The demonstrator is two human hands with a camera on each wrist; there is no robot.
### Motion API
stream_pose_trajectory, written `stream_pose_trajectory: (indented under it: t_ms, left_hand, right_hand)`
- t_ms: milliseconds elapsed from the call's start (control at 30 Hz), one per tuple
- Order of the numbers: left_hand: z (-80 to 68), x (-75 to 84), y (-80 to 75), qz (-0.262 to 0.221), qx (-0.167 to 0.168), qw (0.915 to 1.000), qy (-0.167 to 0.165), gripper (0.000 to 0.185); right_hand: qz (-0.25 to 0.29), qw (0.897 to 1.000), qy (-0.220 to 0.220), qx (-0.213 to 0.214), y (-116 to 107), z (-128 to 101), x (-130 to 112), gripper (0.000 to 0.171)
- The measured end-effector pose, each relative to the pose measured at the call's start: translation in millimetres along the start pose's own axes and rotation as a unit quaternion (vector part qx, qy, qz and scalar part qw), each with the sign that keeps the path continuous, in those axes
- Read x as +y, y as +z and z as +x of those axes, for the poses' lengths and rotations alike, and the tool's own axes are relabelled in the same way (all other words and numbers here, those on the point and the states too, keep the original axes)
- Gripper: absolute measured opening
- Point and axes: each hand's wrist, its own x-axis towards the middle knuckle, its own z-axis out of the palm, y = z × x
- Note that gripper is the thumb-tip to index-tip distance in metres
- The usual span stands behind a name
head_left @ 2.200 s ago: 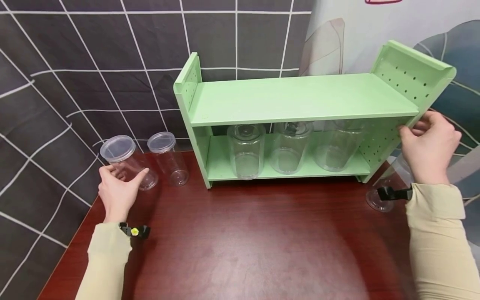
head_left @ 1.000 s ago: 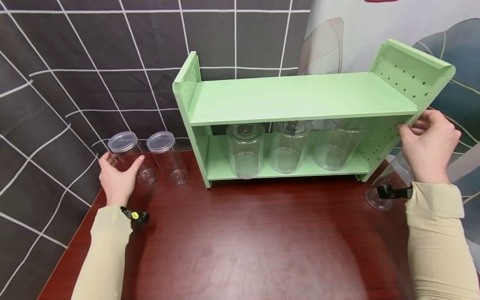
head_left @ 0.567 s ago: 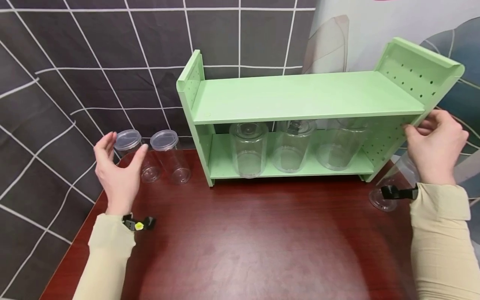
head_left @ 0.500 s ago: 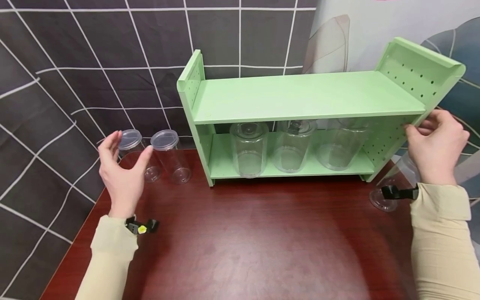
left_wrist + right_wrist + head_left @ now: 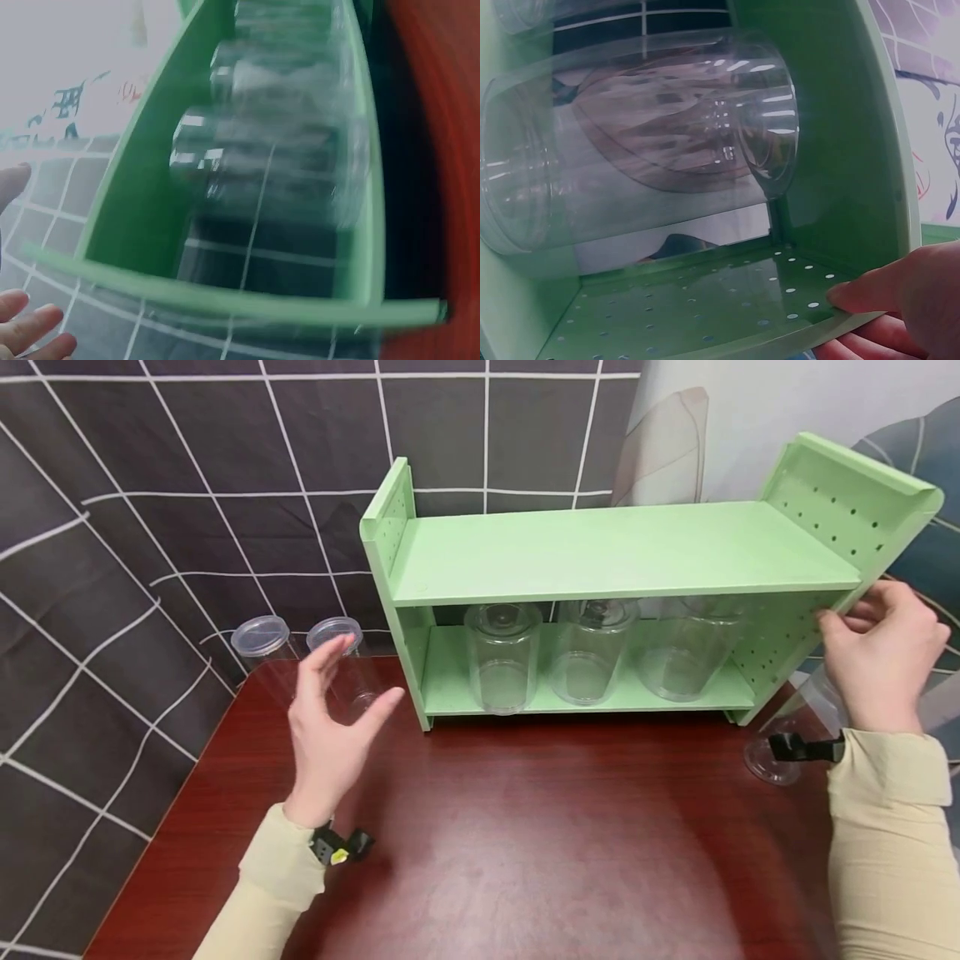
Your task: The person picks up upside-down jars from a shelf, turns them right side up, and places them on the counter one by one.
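A light green two-tier shelf rack (image 5: 622, 552) stands on the table. My right hand (image 5: 885, 652) grips the edge of its right side panel; in the right wrist view the thumb (image 5: 866, 289) lies inside the perforated panel, the other fingers outside. My left hand (image 5: 330, 743) holds nothing, its thumb and fingers spread apart. It overlaps a lidded clear jar (image 5: 330, 628) left of the rack in the head view. Beside that stands another clear jar with a translucent lid (image 5: 261, 637). Three clear jars, left (image 5: 502, 664), middle (image 5: 592, 656) and right (image 5: 686, 656), stand on the lower tier.
Beyond the rack's right end, a clear jar (image 5: 772, 764) on the dark red table (image 5: 555, 835) is partly hidden by my right arm. A dark cloth with a white grid (image 5: 172, 535) covers the wall behind and at left.
My left hand has let go of the leftmost jar, after shifting it toward the jar beside it, and moved right toward the rack. The right hand keeps its grip on the panel.
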Motion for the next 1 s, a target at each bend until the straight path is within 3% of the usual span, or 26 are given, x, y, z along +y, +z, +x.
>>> stream_pose_trajectory:
  t_ms: [233,500,633,833,1000]
  left_hand:
    - [-15.0,-0.3,29.6,-0.031,-0.055,0.9980,-0.003,0.075]
    - [-31.7,-2.7,60.4,-0.038,-0.114,0.9923,-0.032,0.075]
    - [-35.5,-7.2,73.9,-0.030,-0.139,0.9872,-0.072,0.078]
    - [-40.8,-16.3,95.5,-0.015,-0.178,0.9722,-0.152,0.094]
    - [-40.4,-26.3,114.4,-0.005,-0.175,0.9652,-0.194,0.106]
  right_hand:
    - [0.005,1.000,0.002,-0.001,-2.6,2.2,-1.7,0.042]
    - [0.005,1.000,0.000,-0.003,-0.8,2.0,0.1,0.042]
    - [0.019,1.000,-0.006,-0.005,-0.7,2.4,-1.1,0.042]
    - [0.017,1.000,-0.005,-0.005,-1.5,2.0,-1.6,0.041]
    - [0.011,1.000,-0.003,-0.004,-1.8,0.5,-0.9,0.042]
